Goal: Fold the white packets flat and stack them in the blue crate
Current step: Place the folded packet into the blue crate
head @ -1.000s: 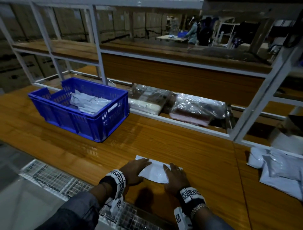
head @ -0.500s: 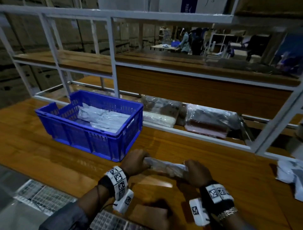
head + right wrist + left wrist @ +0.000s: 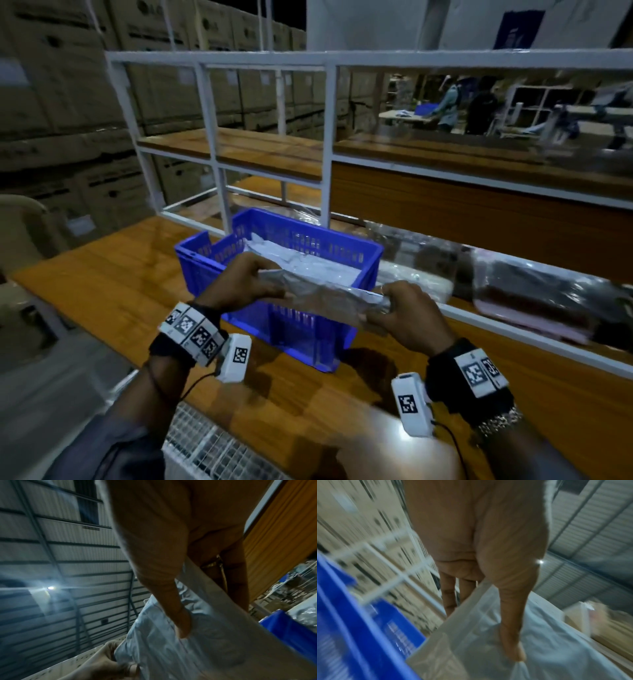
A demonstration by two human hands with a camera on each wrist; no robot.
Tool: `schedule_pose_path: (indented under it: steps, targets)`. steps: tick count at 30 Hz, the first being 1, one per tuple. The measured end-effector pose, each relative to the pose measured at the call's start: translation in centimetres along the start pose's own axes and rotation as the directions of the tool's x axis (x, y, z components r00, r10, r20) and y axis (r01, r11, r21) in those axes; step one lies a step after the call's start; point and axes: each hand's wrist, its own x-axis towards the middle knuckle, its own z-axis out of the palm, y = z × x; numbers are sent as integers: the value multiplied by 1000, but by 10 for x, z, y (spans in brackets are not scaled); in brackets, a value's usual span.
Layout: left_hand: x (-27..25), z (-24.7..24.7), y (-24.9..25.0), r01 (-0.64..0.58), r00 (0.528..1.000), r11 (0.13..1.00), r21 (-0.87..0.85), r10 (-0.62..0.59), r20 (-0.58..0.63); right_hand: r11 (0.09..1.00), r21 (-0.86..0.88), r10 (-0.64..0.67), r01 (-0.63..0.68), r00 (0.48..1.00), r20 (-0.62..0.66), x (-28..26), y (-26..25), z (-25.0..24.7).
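I hold a folded white packet (image 3: 322, 291) in the air over the near rim of the blue crate (image 3: 301, 325). My left hand (image 3: 246, 279) pinches its left end and my right hand (image 3: 404, 308) pinches its right end. In the left wrist view the thumb lies on the packet (image 3: 488, 642) with the fingers under it, beside the crate (image 3: 351, 628). The right wrist view shows the thumb on the packet (image 3: 197, 642), fingers behind, and a corner of the crate (image 3: 291, 628). Other white packets (image 3: 308, 263) lie inside the crate.
The crate stands on a wooden table (image 3: 120, 274). A white metal shelf frame (image 3: 219, 164) rises just behind it. Clear plastic-wrapped bundles (image 3: 541, 294) lie under the shelf to the right. Stacked cardboard boxes (image 3: 61, 102) fill the left background. People work at a far table (image 3: 452, 102).
A second ago both hands pressed the packet flat on the table. They then picked it up by its ends and carried it left and forward to the crate.
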Motion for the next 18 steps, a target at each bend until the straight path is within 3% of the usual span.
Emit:
schedule_pose_path:
  steps: [3, 9, 12, 18]
  targets:
    - [2, -32, -10, 6, 996, 999, 32, -3, -88, 997, 33, -76, 77, 997, -5, 37, -9, 14]
    - [16, -87, -22, 104, 984, 992, 74, -92, -155, 973, -30, -228, 228, 974, -9, 110, -29, 30]
    - [28, -100, -27, 138, 984, 981, 138, -119, -135, 954, -51, -295, 295, 955, 4, 137, -35, 35]
    - [51, -122, -57, 143, 990, 974, 178, -138, -44, 954, 42, -297, 295, 955, 24, 173, -42, 46]
